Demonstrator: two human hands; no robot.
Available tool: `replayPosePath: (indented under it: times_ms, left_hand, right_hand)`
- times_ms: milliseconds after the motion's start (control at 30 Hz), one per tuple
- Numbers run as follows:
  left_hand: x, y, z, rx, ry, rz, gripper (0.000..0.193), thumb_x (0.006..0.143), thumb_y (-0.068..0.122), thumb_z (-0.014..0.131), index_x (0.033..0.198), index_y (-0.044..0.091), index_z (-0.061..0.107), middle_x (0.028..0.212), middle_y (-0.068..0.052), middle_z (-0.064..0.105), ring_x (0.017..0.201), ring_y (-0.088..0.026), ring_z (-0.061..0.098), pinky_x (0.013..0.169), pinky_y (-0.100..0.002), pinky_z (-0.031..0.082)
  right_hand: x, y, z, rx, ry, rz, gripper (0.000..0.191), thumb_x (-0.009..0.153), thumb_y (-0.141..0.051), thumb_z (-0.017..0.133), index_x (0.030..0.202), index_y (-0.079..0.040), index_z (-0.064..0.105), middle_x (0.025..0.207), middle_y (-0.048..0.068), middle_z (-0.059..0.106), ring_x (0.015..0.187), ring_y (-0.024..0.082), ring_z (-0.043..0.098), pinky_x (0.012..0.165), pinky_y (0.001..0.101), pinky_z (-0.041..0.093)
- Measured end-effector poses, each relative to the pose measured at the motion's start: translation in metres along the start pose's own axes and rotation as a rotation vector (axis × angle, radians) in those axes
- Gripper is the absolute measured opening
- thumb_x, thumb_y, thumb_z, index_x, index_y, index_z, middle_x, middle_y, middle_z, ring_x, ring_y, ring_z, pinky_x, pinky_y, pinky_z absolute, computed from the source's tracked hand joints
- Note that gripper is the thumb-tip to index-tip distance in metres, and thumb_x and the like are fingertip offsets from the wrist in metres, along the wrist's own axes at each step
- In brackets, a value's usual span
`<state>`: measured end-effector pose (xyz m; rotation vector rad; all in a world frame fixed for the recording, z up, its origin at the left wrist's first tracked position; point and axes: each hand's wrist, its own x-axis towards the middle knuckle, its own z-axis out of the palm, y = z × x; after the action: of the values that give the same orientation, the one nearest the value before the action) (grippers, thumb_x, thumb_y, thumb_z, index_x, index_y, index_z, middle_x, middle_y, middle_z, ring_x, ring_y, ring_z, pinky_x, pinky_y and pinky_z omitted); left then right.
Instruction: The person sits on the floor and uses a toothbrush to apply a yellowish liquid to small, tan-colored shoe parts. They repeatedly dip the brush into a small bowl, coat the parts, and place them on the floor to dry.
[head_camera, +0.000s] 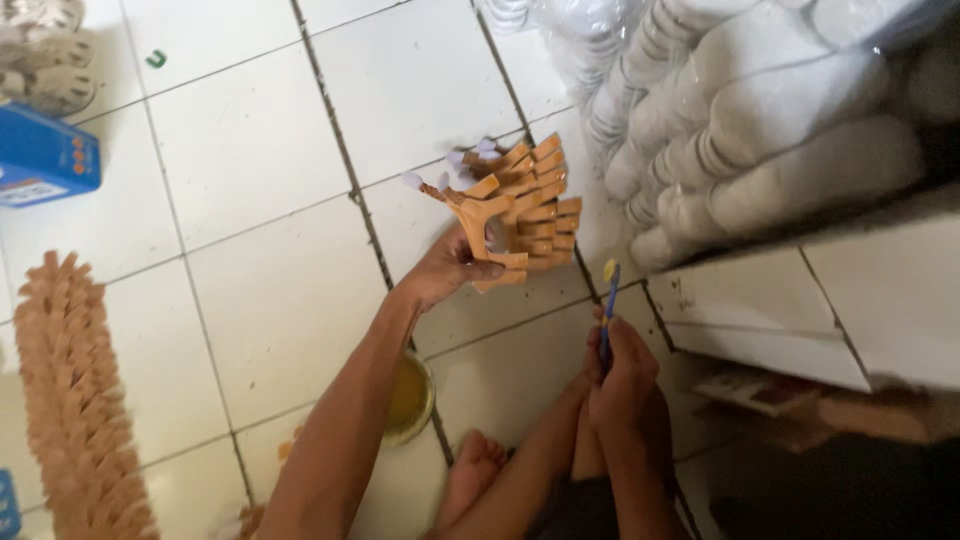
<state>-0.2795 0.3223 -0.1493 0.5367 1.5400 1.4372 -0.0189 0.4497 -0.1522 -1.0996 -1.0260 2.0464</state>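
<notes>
Tan Y-shaped pieces (520, 215), smooth and stacked in a fanned bundle, sit clamped in the left hand (445, 272) above the white glossy floor tiles (260, 150). The right hand (622, 375) pinches a thin blue brush (607, 305) upright. A blue box (45, 158) lies far left.

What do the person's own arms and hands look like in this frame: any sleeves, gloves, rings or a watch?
Both arms are bare along all that shows, with no sleeve in view. The left hand and right hand wear no gloves, and no ring, watch or bracelet shows on either. Both forearms look slim. The frame is slightly blurred, so fine marks cannot be told.
</notes>
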Motion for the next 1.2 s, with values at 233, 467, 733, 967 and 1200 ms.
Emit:
replayPosePath:
  times_ms: [233, 467, 733, 967, 1200]
  left_hand:
    - [0.057, -0.011, -0.015, 0.073, 0.023, -0.120, 0.046, 0.080, 0.001, 0.080, 0.114, 0.017, 0.054, 0.108, -0.001, 0.065, 0.104, -0.016, 0.063, 0.085, -0.034, 0.054]
    - [0.064, -0.001, -0.015, 0.155, 0.026, -0.170, 0.047, 0.081, 0.007, 0.081, 0.120, 0.011, 0.056, 0.105, -0.006, 0.070, 0.095, -0.017, 0.066, 0.078, -0.032, 0.056]
    - [0.058, -0.008, -0.008, 0.325, 0.406, -0.152, 0.039, 0.094, 0.032, 0.071, 0.119, 0.002, 0.066, 0.092, -0.008, 0.072, 0.076, -0.016, 0.066, 0.065, -0.027, 0.055]
    - [0.067, -0.034, -0.014, 0.097, 0.390, -0.163, 0.028, 0.099, 0.023, 0.067, 0.101, -0.004, 0.067, 0.076, -0.006, 0.060, 0.064, -0.015, 0.054, 0.058, -0.030, 0.048]
    - [0.074, -0.032, -0.018, -0.031, 0.304, -0.198, 0.022, 0.101, 0.024, 0.060, 0.103, 0.003, 0.069, 0.077, 0.001, 0.058, 0.068, -0.010, 0.052, 0.062, -0.027, 0.049]
  right_hand:
    - [0.004, -0.016, 0.013, -0.019, 0.037, 0.141, 0.036, 0.106, -0.022, 0.048, 0.116, 0.008, 0.066, 0.076, 0.007, 0.058, 0.052, 0.011, 0.042, 0.047, 0.0267, 0.032]
    - [0.006, -0.018, 0.016, -0.031, 0.069, 0.177, 0.036, 0.105, -0.021, 0.047, 0.116, 0.008, 0.067, 0.076, 0.007, 0.058, 0.054, 0.012, 0.044, 0.048, 0.0266, 0.033]
    - [0.003, -0.020, 0.018, -0.062, 0.054, 0.183, 0.035, 0.106, -0.022, 0.048, 0.115, 0.007, 0.067, 0.076, 0.007, 0.058, 0.054, 0.012, 0.042, 0.048, 0.0265, 0.032]
    - [0.003, -0.020, 0.019, -0.067, 0.040, 0.210, 0.035, 0.104, -0.022, 0.049, 0.115, 0.006, 0.067, 0.077, 0.007, 0.058, 0.054, 0.012, 0.043, 0.048, 0.0270, 0.033]
    - [0.006, -0.014, 0.017, -0.112, 0.026, 0.176, 0.035, 0.104, -0.022, 0.051, 0.115, 0.007, 0.069, 0.075, 0.007, 0.060, 0.052, 0.011, 0.044, 0.047, 0.0258, 0.033]
